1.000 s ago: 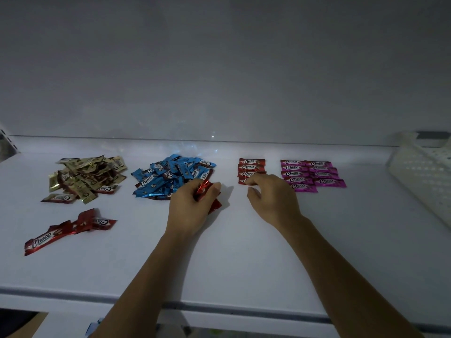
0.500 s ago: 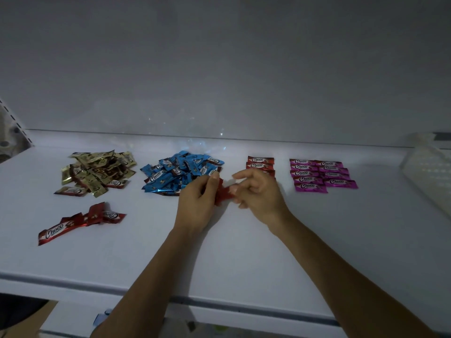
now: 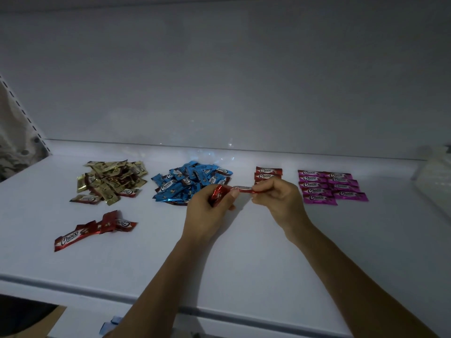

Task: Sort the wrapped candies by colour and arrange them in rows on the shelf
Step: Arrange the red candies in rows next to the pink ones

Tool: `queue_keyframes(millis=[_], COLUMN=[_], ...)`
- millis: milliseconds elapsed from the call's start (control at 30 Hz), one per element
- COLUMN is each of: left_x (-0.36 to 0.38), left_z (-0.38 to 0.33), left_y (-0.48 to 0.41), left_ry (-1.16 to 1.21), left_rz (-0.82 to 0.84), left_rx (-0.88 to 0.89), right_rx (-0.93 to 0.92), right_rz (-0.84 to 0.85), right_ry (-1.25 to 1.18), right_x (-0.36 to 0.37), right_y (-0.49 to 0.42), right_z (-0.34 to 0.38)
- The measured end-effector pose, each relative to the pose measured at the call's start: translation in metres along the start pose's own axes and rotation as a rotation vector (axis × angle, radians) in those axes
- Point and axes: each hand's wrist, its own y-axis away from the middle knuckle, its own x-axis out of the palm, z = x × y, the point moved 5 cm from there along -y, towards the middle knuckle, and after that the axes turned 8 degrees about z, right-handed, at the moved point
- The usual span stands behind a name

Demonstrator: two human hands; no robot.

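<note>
My left hand (image 3: 210, 211) grips a bunch of red candies (image 3: 218, 192) above the white shelf (image 3: 244, 252). My right hand (image 3: 278, 201) pinches one red candy (image 3: 242, 189) by its end, drawn out sideways from that bunch. Behind my right hand lies a short row of red candies (image 3: 268, 173), partly hidden by my fingers. Pink candies (image 3: 329, 186) lie in two neat columns to the right. A blue heap (image 3: 188, 184) sits behind my left hand. A gold heap (image 3: 109, 181) lies at the far left, with loose red candies (image 3: 92, 229) in front of it.
A white perforated basket (image 3: 436, 176) stands at the right edge of the shelf. The shelf's back wall rises close behind the candies. A slotted upright (image 3: 22, 111) runs along the left side. The shelf's front lip (image 3: 97, 292) crosses the lower view.
My right hand came back from the red row to my left hand, took one red candy from the bunch and pulled it out to the right. Both hands have lifted slightly.
</note>
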Motion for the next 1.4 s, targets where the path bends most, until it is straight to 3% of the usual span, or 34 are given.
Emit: queue_keyframes(millis=[233, 300, 500, 800, 1067, 1167, 1300, 1400], left_x=[-0.007, -0.007, -0.007, 0.000, 0.001, -0.001, 0.000, 0.002], left_z=[0.006, 0.005, 0.010, 0.006, 0.000, 0.000, 0.006, 0.006], left_y=[-0.001, -0.001, -0.002, -0.005, 0.004, 0.004, -0.001, -0.001], left_ry=[0.294, 0.263, 0.182, 0.038, 0.145, 0.237, 0.025, -0.003], left_rz=[0.035, 0.054, 0.020, 0.138, 0.047, 0.048, 0.065, 0.108], left_rx=[-0.109, -0.117, -0.120, -0.027, -0.127, -0.137, -0.116, -0.065], right_rx=[-0.248, -0.292, -0.174, -0.240, -0.340, -0.316, -0.320, -0.270], right_rz=[-0.024, -0.036, -0.078, 0.166, -0.013, -0.035, -0.051, -0.110], right_ry=[0.158, 0.214, 0.243, 0.684, 1.140, 1.167, 1.146, 1.074], right_x=[0.000, -0.001, 0.003, 0.008, -0.025, -0.027, -0.030, -0.032], right_y=[-0.001, -0.001, 0.003, 0.003, -0.003, -0.001, -0.002, -0.002], right_z=[0.004, 0.002, 0.000, 0.001, -0.004, -0.010, -0.014, -0.015])
